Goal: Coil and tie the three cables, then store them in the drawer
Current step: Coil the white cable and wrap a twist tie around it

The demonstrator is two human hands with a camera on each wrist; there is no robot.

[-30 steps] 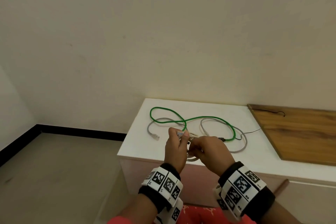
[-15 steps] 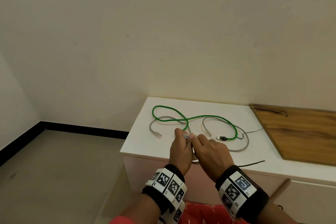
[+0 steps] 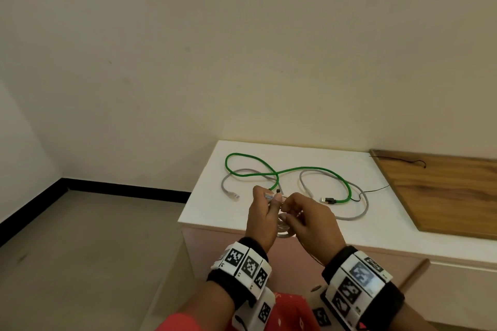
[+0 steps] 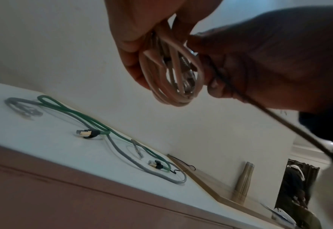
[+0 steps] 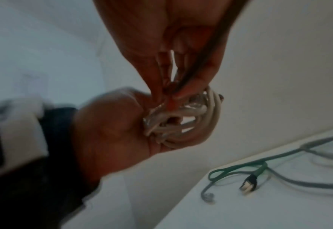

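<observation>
Both hands have lifted slightly: my left hand (image 3: 262, 219) grips the beige coil (image 4: 176, 77) so my right hand (image 3: 309, 223) can pinch the tie (image 4: 269, 111); green cable (image 3: 295, 169), grey cable (image 3: 352, 216) wait on desk (image 3: 209, 201).

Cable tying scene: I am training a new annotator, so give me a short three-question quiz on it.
1. True or false: the green cable lies loose on the white cabinet top.
2. Which cable is in the hands? A) the grey cable B) the coiled beige cable C) the green one
3. Fill in: the right hand also holds a thin dark ____.

Key: 1 true; 2 B, gripped by the left hand too; 3 tie.
</observation>
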